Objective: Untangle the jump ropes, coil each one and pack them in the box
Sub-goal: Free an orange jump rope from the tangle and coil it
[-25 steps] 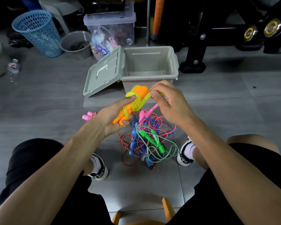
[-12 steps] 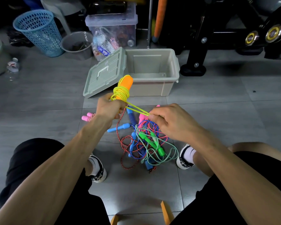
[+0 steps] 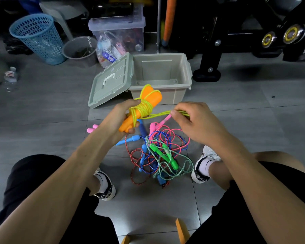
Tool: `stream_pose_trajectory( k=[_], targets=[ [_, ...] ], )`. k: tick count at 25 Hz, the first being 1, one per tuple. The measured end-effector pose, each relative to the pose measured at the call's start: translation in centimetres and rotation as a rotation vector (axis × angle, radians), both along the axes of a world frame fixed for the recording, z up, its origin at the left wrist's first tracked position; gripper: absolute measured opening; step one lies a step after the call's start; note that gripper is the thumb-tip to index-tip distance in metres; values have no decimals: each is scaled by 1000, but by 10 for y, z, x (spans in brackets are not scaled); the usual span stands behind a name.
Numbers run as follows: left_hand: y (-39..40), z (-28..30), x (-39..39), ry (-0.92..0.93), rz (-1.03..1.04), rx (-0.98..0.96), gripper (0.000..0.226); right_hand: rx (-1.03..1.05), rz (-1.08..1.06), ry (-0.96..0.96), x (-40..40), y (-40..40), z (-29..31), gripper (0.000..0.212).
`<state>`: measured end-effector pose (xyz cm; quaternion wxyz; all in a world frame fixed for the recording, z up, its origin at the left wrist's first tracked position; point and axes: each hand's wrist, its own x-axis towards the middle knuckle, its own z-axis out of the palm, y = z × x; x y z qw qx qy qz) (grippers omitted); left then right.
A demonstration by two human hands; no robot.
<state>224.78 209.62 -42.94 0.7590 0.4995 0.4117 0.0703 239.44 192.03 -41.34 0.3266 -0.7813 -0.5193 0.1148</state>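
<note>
While the pile of ropes (image 3: 158, 152) on the floor (image 3: 42, 131) between our feet is a tangle of pink, blue, red and green cords with their handles mixed in, we're only on rope one. Lone pink handle (image 3: 92, 129) lies just left of the left wrist. Left hand (image 3: 118, 120) grips the paired orange handles (image 3: 141, 110), yellow rope (image 3: 144, 108) wound round their middle. Right hand (image 3: 195, 120) pinches the yellow tail, pulled out roughly level to the right. Handles' long axis runs diagonal: near ends low-left in the palm, far ends up-right toward the box (image 3: 162, 74). Box sits just beyond, open, nothing visible inside, lid (image 3: 111, 81) propped against its left side. Our read: first coil nearly finished, nothing packed, at least four ropes left.
</note>
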Motion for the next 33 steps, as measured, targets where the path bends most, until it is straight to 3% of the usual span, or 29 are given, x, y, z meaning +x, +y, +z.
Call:
stream_pose_trajectory(
  k=[2,5,7,10,12,14,18,21,29,33],
  targets=[
    [-1,-2,-3,10,30,46,25,-66,65,-30,-3,2,-2,24],
    [-10,-8,0,153,82,290,37,-110,135,-129,-16,7,-5,29],
    [-21,-11,1,179,96,429,40,-7,67,-157,-19,10,-2,32],
    [-31,-10,3,104,30,548,22,204,-13,-1,-14,14,2,22],
    [-35,-6,8,133,28,509,24,293,-39,130,-11,17,2,18],
    [-33,0,12,124,55,327,29,301,-48,200,-13,20,2,13],
    [-22,1,2,-123,-23,92,27,257,-40,286,-12,23,2,11],
    [-26,5,-1,-89,-2,195,15,262,-75,263,-12,25,-1,14],
    [-37,11,-5,-5,5,555,10,350,-197,278,-21,34,-16,22],
    [-35,14,-9,-148,26,407,23,451,-214,291,-19,36,-15,14]
  ],
)
